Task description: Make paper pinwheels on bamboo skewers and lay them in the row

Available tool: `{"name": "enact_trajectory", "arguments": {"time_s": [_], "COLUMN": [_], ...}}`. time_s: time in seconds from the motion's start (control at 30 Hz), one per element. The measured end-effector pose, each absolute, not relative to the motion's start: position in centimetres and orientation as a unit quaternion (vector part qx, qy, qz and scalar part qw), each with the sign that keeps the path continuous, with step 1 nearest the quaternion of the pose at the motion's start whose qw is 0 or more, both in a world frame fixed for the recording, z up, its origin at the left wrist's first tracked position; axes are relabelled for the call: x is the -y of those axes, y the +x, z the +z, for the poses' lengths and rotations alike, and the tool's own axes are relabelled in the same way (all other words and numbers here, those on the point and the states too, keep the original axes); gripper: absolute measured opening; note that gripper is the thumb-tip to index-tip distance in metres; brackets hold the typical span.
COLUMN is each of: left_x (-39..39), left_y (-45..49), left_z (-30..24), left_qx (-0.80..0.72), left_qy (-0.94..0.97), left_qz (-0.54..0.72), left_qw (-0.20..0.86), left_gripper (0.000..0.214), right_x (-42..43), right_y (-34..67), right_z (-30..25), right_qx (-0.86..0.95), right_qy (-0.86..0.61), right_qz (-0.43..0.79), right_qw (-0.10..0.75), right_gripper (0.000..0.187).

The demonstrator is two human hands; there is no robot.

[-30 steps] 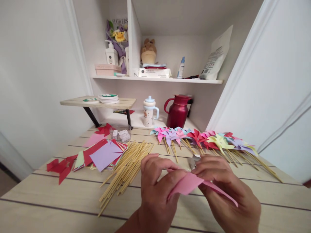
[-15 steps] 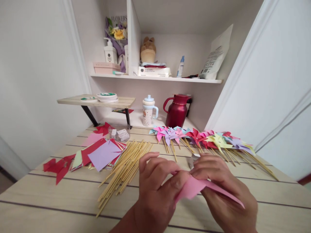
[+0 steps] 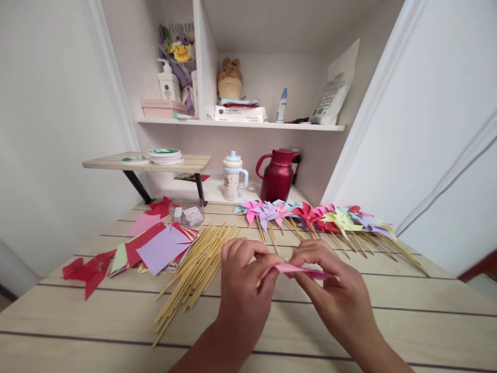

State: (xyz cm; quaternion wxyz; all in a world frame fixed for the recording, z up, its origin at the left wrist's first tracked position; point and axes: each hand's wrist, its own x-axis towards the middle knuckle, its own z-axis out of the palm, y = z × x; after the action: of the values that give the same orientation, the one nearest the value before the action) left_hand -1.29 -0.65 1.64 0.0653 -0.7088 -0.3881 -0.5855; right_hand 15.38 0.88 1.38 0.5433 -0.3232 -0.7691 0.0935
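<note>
Between both hands, above the slatted table, is a piece of pink paper (image 3: pixel 295 269), bent and seen nearly edge-on. My left hand (image 3: pixel 246 277) pinches its left side between thumb and curled fingers. On the other side, my right hand (image 3: pixel 334 282) grips the paper with thumb below and fingers above. A tiny shiny bit shows by the right fingertips, too small to name. To the left of my left hand lies a pile of thin wooden sticks (image 3: pixel 198 269). Beyond the hands, finished paper pinwheels (image 3: pixel 306 213) on sticks lie in a row.
Cut paper sheets (image 3: pixel 159 251) and red folded paper (image 3: pixel 88 272) lie at left, near a clear box of small white packs (image 3: pixel 192 215). At the back stand a cup (image 3: pixel 231 181), a red jug (image 3: pixel 277 176) and a small raised shelf (image 3: pixel 194 163).
The pink paper has turned from showing a broad face to lying nearly edge-on. My right hand has moved left and its grip has shifted. The view has swung slightly right.
</note>
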Motion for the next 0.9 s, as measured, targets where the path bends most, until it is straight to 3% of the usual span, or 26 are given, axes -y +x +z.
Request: {"name": "enact_trajectory", "arguments": {"time_s": [0.07,0.27,0.43,0.6,0.77,0.9], "left_x": [0.3,0.0,0.0,-0.1,0.5,1.1], "left_y": [-0.9,-0.5,-0.6,-0.6,-1.0,-1.6], "left_z": [1.2,1.1,1.2,0.7,0.6,0.9], "left_qx": [0.443,0.505,0.506,0.491,0.422,0.359], "left_qy": [-0.679,-0.592,-0.559,-0.592,-0.680,-0.710], "left_qz": [-0.585,-0.599,-0.604,-0.608,-0.600,-0.597], "left_qw": [-0.001,-0.187,-0.259,-0.200,0.000,0.102], "left_gripper": [0.015,0.016,0.013,0.009,0.018,0.024], "right_x": [-1.2,-1.6,-1.7,-1.8,-1.7,-1.4], "right_y": [15.1,14.7,15.1,15.5,15.5,15.6], "right_z": [0.9,0.4,0.6,0.6,1.1,1.8], "right_qx": [0.743,0.688,0.685,0.686,0.738,0.778], "right_qy": [-0.369,-0.440,-0.440,-0.428,-0.337,-0.232], "right_qz": [0.136,0.240,0.269,0.282,0.212,0.107], "right_qw": [0.541,0.526,0.515,0.517,0.545,0.574], "right_gripper": [0.006,0.028,0.031,0.023,0.005,0.022]}}
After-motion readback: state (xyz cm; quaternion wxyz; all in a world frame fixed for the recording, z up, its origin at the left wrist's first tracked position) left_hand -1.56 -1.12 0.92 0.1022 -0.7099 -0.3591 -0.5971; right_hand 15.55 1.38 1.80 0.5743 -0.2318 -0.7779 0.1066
